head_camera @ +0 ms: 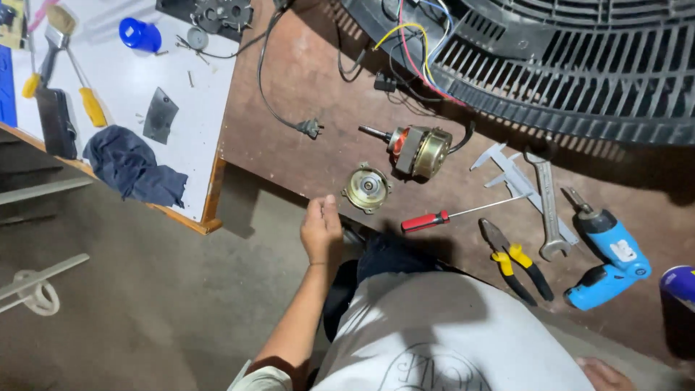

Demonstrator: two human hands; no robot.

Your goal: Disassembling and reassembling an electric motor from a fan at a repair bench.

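My left hand (321, 230) rests at the near edge of the brown table (289, 156), seen from the back, fingers curled, nothing visible in it. Just beyond it lies a round brass-coloured motor end cap (368, 188). Behind that lies a small motor (420, 150) with copper windings and a shaft pointing left. To the right of the hand a red-handled screwdriver (428, 221) lies flat. Only a sliver of my right hand (604, 376) shows at the bottom edge, beside my grey shirt, its fingers hidden.
On the table's right lie yellow-black pliers (517, 264), a wrench (549, 210), a grey caliper (507, 170) and a blue cordless screwdriver (608, 262). A black fan grille (579, 69) with coloured wires fills the back. A white board (195, 145) holds a dark cloth (134, 168), a blue cup (140, 35) and tools.
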